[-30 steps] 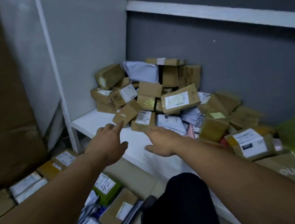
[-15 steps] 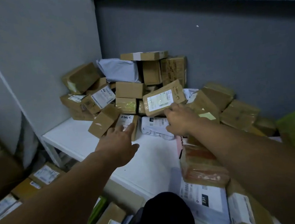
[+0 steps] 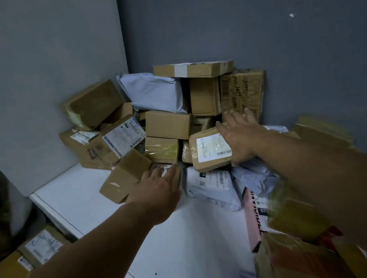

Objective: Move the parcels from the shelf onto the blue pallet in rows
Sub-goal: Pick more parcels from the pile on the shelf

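**A:** Now that both hands have landed on the heap, what has each got?

**B:** The left hand lies flat, fingers straight, on the scribbled box at its twelve o'clock. It grips nothing. The right hand has slid up over the labelled parcel at its nine o'clock, fingers spread across the top, thumb hooked beneath the corner.

**A:** So the pick has begun?

**B:** I judge so; half a second ago it only touched that corner. The other parcels are heaped from ten to one o'clock on the white shelf. The blue pallet is out of view.
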